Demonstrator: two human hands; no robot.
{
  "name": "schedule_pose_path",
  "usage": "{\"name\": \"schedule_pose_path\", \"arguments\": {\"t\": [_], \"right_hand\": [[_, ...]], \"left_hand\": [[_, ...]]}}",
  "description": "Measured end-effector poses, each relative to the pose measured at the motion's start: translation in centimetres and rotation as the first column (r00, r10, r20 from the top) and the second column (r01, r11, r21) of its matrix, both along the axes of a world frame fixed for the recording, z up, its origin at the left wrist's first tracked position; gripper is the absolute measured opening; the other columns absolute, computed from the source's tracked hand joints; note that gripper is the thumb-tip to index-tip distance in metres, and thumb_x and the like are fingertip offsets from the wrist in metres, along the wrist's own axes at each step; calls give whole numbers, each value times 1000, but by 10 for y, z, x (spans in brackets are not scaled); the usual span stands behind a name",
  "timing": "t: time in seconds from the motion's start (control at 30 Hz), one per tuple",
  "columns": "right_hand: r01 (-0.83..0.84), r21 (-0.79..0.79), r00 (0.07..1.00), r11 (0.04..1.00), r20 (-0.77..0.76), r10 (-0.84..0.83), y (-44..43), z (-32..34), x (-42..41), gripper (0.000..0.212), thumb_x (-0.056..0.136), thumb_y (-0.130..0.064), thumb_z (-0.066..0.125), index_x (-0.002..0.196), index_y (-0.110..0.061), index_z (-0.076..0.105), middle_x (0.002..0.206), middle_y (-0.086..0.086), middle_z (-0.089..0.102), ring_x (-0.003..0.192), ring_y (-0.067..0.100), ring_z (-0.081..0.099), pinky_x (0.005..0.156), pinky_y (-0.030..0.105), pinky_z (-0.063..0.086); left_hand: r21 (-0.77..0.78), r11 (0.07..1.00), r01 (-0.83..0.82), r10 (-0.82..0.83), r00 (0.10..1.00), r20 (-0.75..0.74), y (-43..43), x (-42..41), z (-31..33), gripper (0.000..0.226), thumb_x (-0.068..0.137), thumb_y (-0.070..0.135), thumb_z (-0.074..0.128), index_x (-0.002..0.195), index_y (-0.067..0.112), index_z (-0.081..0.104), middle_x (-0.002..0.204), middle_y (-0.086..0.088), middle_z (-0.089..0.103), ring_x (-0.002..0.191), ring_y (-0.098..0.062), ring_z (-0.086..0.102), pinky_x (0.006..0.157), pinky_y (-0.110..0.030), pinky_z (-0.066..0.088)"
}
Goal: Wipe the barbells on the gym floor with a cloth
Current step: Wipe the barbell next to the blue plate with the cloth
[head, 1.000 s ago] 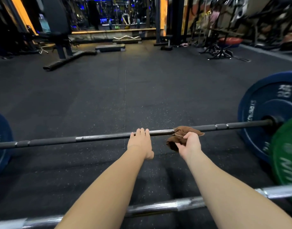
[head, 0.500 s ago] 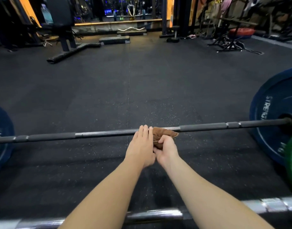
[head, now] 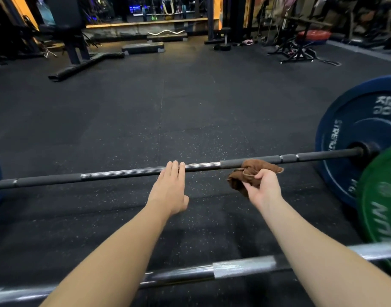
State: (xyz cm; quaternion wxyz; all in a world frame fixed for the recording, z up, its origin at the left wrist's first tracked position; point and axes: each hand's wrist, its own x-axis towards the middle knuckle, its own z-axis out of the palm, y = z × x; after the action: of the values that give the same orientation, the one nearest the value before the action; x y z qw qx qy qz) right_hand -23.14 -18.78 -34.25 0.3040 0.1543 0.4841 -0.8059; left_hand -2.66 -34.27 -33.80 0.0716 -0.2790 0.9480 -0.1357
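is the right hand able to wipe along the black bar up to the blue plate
Probably yes: the right hand grips the brown cloth at the black barbell shaft, and the shaft from there to the blue weight plate looks bare, nothing blocking it.

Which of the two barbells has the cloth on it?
The farther, dark-shafted barbell carrying the blue plate; the right hand holds the brown cloth against it. The nearer chrome barbell has none.
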Motion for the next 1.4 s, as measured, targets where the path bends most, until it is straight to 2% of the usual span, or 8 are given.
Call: {"name": "schedule_pose_path", "arguments": {"t": [0.13, 0.4, 0.6, 0.83, 1.0, 1.13, 1.27, 1.4], "right_hand": [[34, 32, 999, 999, -30, -33, 15, -1, -22, 97, 37, 1, 43, 133, 8, 49, 121, 31, 65, 100, 51, 69, 78, 53, 62], [-59, -15, 998, 998, -35, 58, -14, -7, 15, 89, 49, 6, 41, 138, 4, 48, 120, 25, 67, 100, 40, 72, 97, 54, 54], [-142, -50, 990, 989, -23, 141, -28, -16, 25, 107, 30, 0, 48, 137, 0, 48, 121, 30, 66, 101, 50, 70, 98, 61, 53], [19, -8, 999, 1000, -29, -19, 9, -12, -23, 102, 33, 2, 46, 134, 2, 50, 124, 28, 65, 103, 49, 69, 93, 57, 56], [122, 40, 991, 992, -54, -120, 31, -5, -40, 77, 62, 8, 37, 137, -5, 50, 124, 19, 65, 108, 37, 69, 94, 49, 56], [25, 8, 1000, 1000, -19, -25, 14, -1, -8, 61, 73, 11, 34, 129, -3, 51, 111, 17, 66, 95, 33, 70, 72, 41, 59], [-74, -40, 997, 996, 0, 75, -27, -5, 39, 71, 61, 8, 36, 131, 4, 52, 118, 27, 67, 103, 47, 69, 87, 53, 59], [-81, -127, 993, 989, 76, 92, -54, -1, 76, 54, 71, 12, 32, 118, 0, 56, 114, 27, 67, 102, 44, 69, 79, 49, 61]], "left_hand": [[1, 1000, -4, 4, 998, -58, 2, 0, -3, 90, 99, 45, 41, 161, -2, -3, 169, -22, 3, 157, -37, 1, 128, -45, 12], [-56, 998, 10, -21, 980, -196, 2, 5, -24, 90, 91, 42, 45, 161, -3, 9, 167, -24, 16, 156, -39, 12, 127, -47, 17], [-82, 997, -6, -6, 990, -144, 5, 4, -22, 93, 96, 46, 42, 161, -1, -7, 170, -21, 1, 158, -38, -1, 129, -47, 9], [-75, 997, -25, 16, 994, -112, 8, 3, -21, 96, 97, 46, 42, 159, -2, -12, 169, -23, -3, 157, -39, -5, 129, -48, 7], [-76, 997, -18, 12, 996, -85, 6, 4, -20, 97, 99, 49, 42, 158, -2, -15, 169, -23, -7, 157, -40, -7, 128, -48, 8], [-77, 997, -19, 12, 996, -89, 7, 4, -20, 98, 97, 48, 44, 158, -3, -14, 169, -24, -6, 157, -41, -5, 128, -49, 8], [-79, 997, -21, 13, 995, -95, 7, 4, -19, 97, 98, 48, 45, 159, -3, -11, 169, -24, -3, 157, -41, -3, 128, -49, 9], [-104, 995, 1, -10, 996, -84, 2, -1, -12, 91, 100, 48, 45, 160, -1, -3, 167, -22, 11, 155, -40, 11, 126, -46, 18]]}}
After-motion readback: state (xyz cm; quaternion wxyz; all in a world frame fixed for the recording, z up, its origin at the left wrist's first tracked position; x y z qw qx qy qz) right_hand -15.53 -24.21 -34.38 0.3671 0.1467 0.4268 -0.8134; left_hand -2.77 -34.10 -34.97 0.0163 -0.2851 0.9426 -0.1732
